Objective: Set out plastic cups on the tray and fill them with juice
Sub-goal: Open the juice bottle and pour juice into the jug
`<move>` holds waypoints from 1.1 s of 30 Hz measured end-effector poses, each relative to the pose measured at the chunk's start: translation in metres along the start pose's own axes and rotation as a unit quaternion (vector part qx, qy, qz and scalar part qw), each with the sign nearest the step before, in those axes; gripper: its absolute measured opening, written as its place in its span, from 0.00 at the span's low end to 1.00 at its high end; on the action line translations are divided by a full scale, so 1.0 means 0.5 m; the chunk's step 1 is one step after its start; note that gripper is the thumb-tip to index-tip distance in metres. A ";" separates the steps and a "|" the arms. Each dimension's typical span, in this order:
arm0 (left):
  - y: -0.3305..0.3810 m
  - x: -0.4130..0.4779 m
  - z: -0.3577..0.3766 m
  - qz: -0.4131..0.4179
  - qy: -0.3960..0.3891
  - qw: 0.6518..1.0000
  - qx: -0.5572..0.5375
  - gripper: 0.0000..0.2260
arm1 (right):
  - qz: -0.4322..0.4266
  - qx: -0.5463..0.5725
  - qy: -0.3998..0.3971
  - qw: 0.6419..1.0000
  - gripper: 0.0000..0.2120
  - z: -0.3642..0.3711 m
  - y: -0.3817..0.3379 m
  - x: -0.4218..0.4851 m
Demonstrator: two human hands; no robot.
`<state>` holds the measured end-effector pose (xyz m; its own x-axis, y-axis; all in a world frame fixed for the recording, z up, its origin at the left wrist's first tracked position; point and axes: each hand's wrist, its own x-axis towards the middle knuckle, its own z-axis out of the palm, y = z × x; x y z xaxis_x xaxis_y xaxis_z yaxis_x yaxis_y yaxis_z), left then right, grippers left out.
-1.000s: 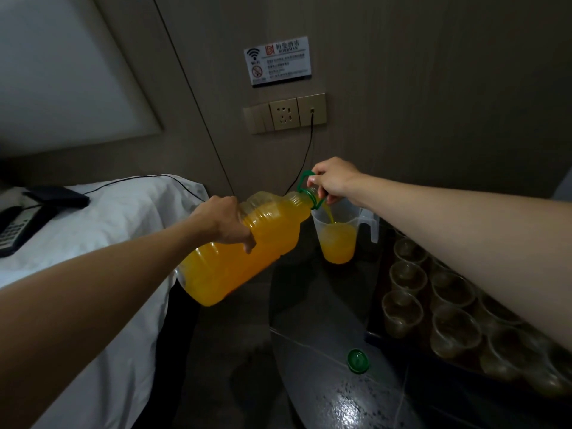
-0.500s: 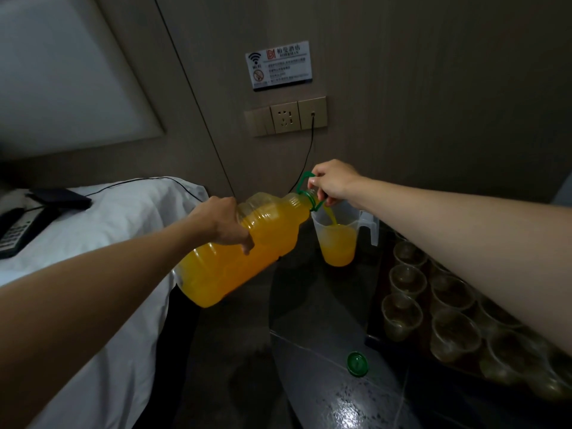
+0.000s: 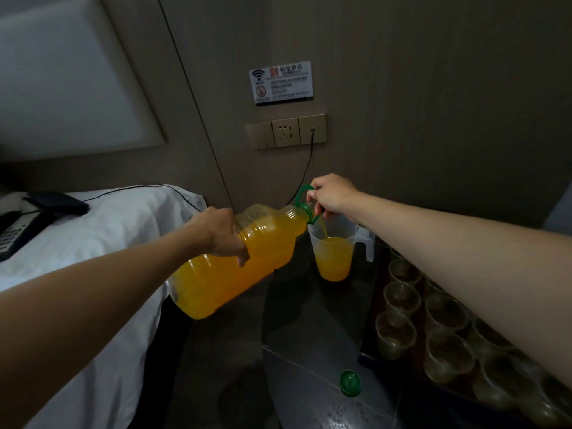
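A large clear bottle of orange juice [image 3: 247, 264] is tilted on its side over the dark table. My left hand [image 3: 216, 235] grips its body from above. My right hand [image 3: 331, 195] holds the green carry handle [image 3: 301, 193] at the neck. A thin stream of juice falls into a clear measuring jug [image 3: 335, 255], which holds juice to well above half. Several clear plastic cups [image 3: 402, 297] stand without juice in rows on a dark tray [image 3: 366, 356] at the right, partly hidden by my right forearm.
The green bottle cap [image 3: 350, 383] lies on the dark glossy table [image 3: 303, 391] near the tray's corner. A white-sheeted bed [image 3: 102, 243] fills the left side, with a phone [image 3: 14, 236] on it. A cable hangs from the wall socket [image 3: 286, 131] behind the jug.
The juice level in the jug has risen. The bottle stays tilted with both hands holding it in about the same place.
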<state>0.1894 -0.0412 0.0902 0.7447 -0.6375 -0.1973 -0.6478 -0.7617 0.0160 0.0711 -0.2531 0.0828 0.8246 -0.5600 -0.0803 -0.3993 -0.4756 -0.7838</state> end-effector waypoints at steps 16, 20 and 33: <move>0.013 0.005 -0.009 0.002 0.003 1.000 0.014 0.33 | 0.000 -0.015 -0.004 1.000 0.09 -0.010 0.008 0.003; 0.015 0.006 -0.013 0.002 0.009 1.000 0.025 0.33 | 0.001 -0.001 -0.004 1.000 0.09 -0.013 0.008 0.003; 0.019 0.001 -0.029 0.005 0.010 1.000 0.023 0.32 | 0.004 0.011 0.001 1.000 0.08 -0.015 0.004 0.003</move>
<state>0.1859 -0.0504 0.1047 0.7407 -0.6482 -0.1768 -0.6620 -0.7490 -0.0277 0.0686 -0.2599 0.0854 0.8210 -0.5645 -0.0848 -0.3963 -0.4566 -0.7966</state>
